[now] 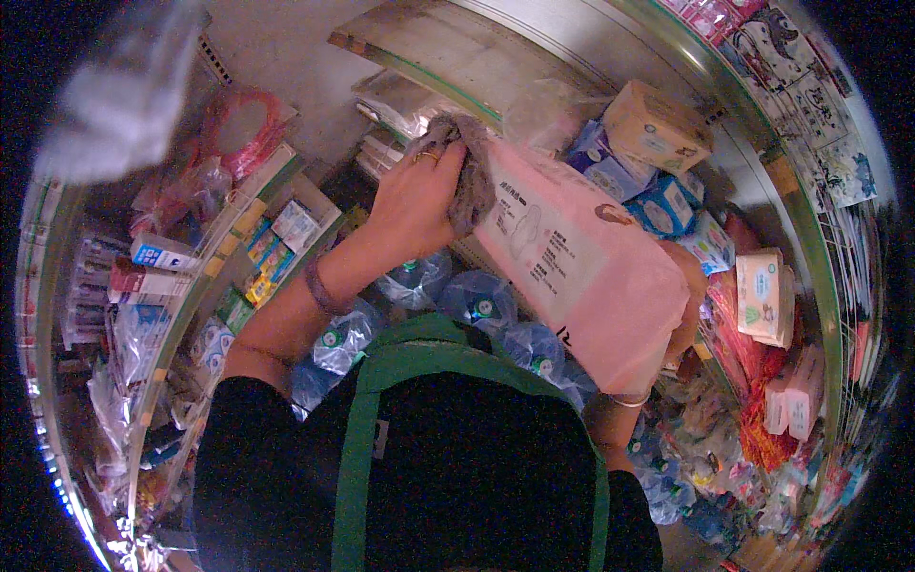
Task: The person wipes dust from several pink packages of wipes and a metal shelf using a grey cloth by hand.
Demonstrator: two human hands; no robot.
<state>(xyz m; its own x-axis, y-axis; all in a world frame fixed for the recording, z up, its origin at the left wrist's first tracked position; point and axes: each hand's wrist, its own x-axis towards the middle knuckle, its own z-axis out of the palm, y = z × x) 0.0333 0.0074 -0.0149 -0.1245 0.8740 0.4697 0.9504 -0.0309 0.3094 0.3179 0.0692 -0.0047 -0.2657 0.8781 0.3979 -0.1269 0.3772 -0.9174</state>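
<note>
My left hand (416, 202) grips a crumpled grey cloth (473, 187), which is against the left end of a large pink soft pack (615, 307). Printed text, a drawing of a sanitary pad and a handwritten mark show on the pack's side. At the pack's far right end, my right hand (686, 293) holds it from the outer side; most of those fingers are hidden behind it. The pack is tilted in front of my chest, above several large clear water bottles (477, 307) with green caps.
Shelves curve around me. On the right one are a tan pack (654, 132), blue packs (665, 204) and red string-like material (761, 415). Small boxes (294, 223) line the left shelf, with a red plastic bundle (246, 132) above. A whitish blurred object (121, 93) hangs at upper left.
</note>
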